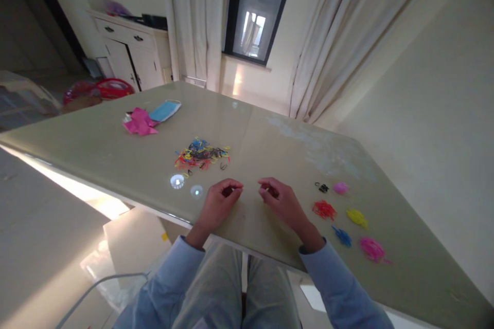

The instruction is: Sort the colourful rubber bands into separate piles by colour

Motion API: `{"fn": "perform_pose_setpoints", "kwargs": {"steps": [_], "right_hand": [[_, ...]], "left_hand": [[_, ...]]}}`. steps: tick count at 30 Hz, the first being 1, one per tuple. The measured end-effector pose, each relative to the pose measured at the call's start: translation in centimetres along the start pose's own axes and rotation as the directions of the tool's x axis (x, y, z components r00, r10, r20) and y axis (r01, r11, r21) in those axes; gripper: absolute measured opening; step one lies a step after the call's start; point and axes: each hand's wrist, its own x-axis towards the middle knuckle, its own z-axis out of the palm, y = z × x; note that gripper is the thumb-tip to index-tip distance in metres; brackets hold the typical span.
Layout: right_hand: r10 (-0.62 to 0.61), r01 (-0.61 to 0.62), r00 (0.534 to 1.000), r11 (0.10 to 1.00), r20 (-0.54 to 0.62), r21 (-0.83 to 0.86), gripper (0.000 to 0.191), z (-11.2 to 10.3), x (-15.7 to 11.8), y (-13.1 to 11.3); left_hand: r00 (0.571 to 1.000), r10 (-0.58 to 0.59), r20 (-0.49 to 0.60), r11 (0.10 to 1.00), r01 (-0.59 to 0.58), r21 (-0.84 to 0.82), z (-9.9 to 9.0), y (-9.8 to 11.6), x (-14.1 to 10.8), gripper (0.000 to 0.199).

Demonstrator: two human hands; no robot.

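Note:
My left hand (221,203) rests near the table's front edge, fingers curled in and the thumb close to the index fingertip; nothing shows in it. Facing it a short gap away, my right hand (281,201) is curled the same way, with nothing visible between its fingers. Beyond my left hand lies a mixed heap of small coloured rubber bands (200,154). Right of my right hand are sorted piles: red bands (324,209), black bands (323,188), blue bands (342,236), yellow bands (357,217), bright pink bands (372,250) and lighter pink bands (340,188).
The glossy table (262,146) carries a blue face mask (165,111) and a crumpled pink wrapper (140,122) at the far left. Behind it stand a white cabinet (129,51), curtains (196,20) and a window (258,10). A wall (432,82) borders the right side.

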Motion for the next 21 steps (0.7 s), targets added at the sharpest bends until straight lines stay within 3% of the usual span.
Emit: {"fn": "perform_pose_setpoints", "kwargs": {"steps": [6,11,16,21], "right_hand": [[-0.184,0.188,0.978,0.982,0.095,-0.037,0.027,4.4,8.6,-3.0],[-0.172,0.271,0.947,0.882,0.271,-0.387,0.03,7.7,14.2,-3.9],[-0.099,0.261,0.939,0.83,0.329,-0.494,0.021,9.4,17.2,-3.0],[-0.083,0.272,0.932,0.803,0.352,-0.53,0.023,9.8,17.8,-2.3]], "left_hand": [[0.999,-0.001,-0.044,0.993,-0.004,-0.115,0.1,-0.3,0.4,0.014],[0.996,-0.056,-0.07,0.964,0.035,-0.263,0.1,-0.3,0.7,0.015],[0.996,-0.066,-0.067,0.935,0.039,-0.354,0.2,-0.2,0.7,0.014],[0.995,-0.082,-0.056,0.93,0.056,-0.364,0.2,-0.1,0.7,0.013]]}}
